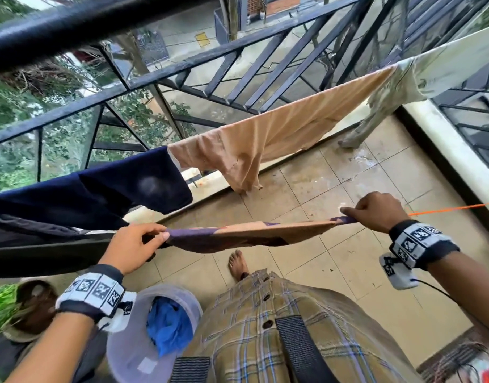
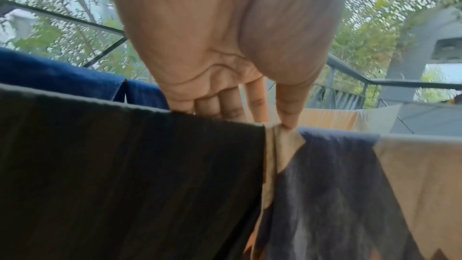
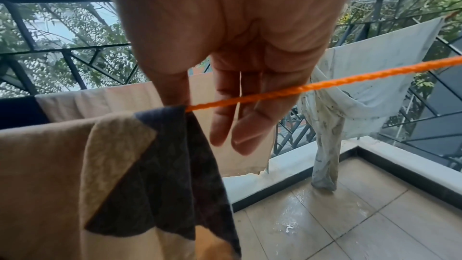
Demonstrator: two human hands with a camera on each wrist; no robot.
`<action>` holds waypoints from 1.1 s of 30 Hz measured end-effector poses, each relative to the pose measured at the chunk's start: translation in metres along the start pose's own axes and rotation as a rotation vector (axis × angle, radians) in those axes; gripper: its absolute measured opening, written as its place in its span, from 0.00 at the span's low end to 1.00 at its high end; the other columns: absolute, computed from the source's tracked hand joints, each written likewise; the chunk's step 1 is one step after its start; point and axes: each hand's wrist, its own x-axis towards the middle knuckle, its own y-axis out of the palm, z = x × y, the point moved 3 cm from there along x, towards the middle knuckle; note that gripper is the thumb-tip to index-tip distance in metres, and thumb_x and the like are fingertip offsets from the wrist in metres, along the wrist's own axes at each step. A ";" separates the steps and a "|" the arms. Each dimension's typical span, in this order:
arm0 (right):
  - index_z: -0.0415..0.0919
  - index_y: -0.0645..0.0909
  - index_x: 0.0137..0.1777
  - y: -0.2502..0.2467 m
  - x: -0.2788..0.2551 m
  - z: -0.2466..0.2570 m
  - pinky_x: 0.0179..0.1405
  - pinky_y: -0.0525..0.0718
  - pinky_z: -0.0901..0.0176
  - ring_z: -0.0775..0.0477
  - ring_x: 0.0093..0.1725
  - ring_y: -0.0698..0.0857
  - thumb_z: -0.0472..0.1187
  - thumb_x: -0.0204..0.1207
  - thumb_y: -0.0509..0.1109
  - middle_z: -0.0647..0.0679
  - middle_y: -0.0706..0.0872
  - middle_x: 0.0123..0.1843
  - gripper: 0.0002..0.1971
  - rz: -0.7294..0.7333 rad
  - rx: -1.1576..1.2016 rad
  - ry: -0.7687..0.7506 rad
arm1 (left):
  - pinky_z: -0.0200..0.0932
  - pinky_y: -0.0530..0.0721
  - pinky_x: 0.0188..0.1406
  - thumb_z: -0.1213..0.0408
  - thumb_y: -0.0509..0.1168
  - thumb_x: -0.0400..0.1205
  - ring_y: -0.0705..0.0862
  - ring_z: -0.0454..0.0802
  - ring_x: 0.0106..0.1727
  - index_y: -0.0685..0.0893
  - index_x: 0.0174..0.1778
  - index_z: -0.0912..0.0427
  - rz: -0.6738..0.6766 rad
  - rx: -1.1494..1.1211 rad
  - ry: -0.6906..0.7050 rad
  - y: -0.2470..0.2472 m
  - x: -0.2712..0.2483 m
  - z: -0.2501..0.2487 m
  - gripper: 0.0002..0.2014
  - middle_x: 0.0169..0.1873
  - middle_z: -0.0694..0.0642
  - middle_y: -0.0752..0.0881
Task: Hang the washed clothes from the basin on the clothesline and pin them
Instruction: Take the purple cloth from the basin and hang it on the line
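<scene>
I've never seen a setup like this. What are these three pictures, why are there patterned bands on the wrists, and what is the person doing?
No machine here: a person wears three cameras. One sits on the head and looks down; the patterned wristbands carry the other two, each looking along a hand.

The left hand and right hand each pinch one end of a brown and dark patterned cloth, spreading it over an orange line. The left wrist view shows a thumb-and-finger grip on the cloth's corner. Further back hang a navy garment, a tan one and a pale one. By the feet stands a basin with a blue piece in it. I see no pegs.
</scene>
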 end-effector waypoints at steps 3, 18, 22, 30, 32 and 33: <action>0.43 0.81 0.23 0.006 -0.004 0.003 0.26 0.67 0.60 0.47 0.31 0.80 0.62 0.73 0.72 0.48 0.80 0.25 0.26 0.120 -0.051 -0.021 | 0.48 0.82 0.51 0.40 0.64 0.82 0.87 0.53 0.49 0.90 0.42 0.39 -0.007 0.040 -0.080 0.002 0.004 0.011 0.13 0.44 0.48 0.92; 0.40 0.78 0.34 0.015 -0.001 -0.008 0.41 0.83 0.49 0.42 0.34 0.80 0.50 0.83 0.67 0.42 0.81 0.31 0.18 0.041 0.722 0.186 | 0.21 0.77 0.34 0.81 0.65 0.76 0.83 0.33 0.30 0.80 0.45 0.47 -0.199 -0.459 -0.177 -0.001 0.016 -0.009 0.19 0.30 0.50 0.86; 0.37 0.79 0.34 0.022 0.018 -0.023 0.48 0.87 0.34 0.33 0.39 0.86 0.54 0.80 0.67 0.32 0.85 0.36 0.20 0.023 0.795 0.257 | 0.22 0.77 0.38 0.83 0.60 0.79 0.82 0.29 0.35 0.74 0.47 0.42 -0.263 -0.527 -0.122 -0.003 0.014 -0.012 0.24 0.38 0.54 0.82; 0.35 0.80 0.37 0.009 0.030 -0.022 0.31 0.69 0.57 0.46 0.35 0.78 0.45 0.85 0.64 0.41 0.83 0.37 0.17 0.200 0.313 0.178 | 0.37 0.79 0.39 0.78 0.61 0.80 0.81 0.51 0.42 0.78 0.50 0.40 -0.238 -0.424 -0.108 0.003 0.021 -0.016 0.22 0.41 0.56 0.82; 0.38 0.79 0.33 0.009 0.038 -0.026 0.32 0.70 0.56 0.46 0.36 0.79 0.46 0.83 0.65 0.40 0.85 0.39 0.18 0.225 0.208 0.160 | 0.38 0.78 0.36 0.76 0.61 0.81 0.81 0.55 0.39 0.80 0.52 0.42 -0.174 -0.337 -0.126 0.007 0.021 -0.019 0.19 0.39 0.57 0.82; 0.39 0.79 0.34 0.009 0.040 -0.026 0.35 0.72 0.55 0.45 0.38 0.80 0.47 0.83 0.66 0.40 0.86 0.40 0.17 0.234 0.159 0.155 | 0.41 0.77 0.38 0.76 0.61 0.81 0.81 0.55 0.38 0.80 0.52 0.44 -0.132 -0.284 -0.148 0.011 0.021 -0.022 0.18 0.38 0.57 0.82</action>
